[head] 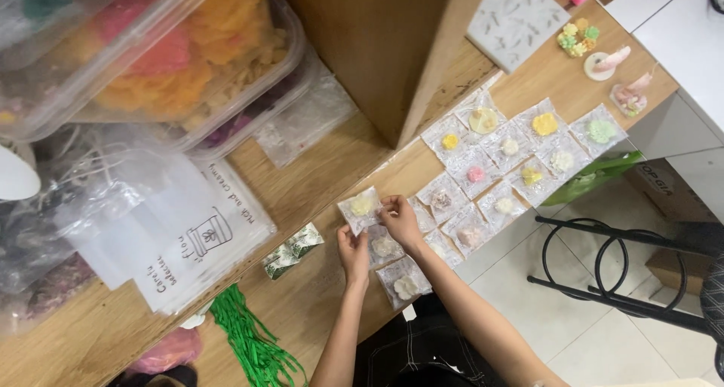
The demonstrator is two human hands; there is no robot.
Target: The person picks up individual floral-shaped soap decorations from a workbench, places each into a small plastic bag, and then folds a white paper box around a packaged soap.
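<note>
Clear packet [360, 208] with a pale yellow flower piece sits pinched between your left hand [353, 254] and right hand [400, 220], just off the wooden table [317, 183]. Toward two o'clock, filled packets [504, 155] already lie in rows.

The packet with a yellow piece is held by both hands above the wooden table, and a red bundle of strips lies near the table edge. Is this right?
Not quite. The head view shows the bundle is green, not red. The rest holds: the left hand and right hand hold the packet with a yellow piece above the wooden table.
</note>
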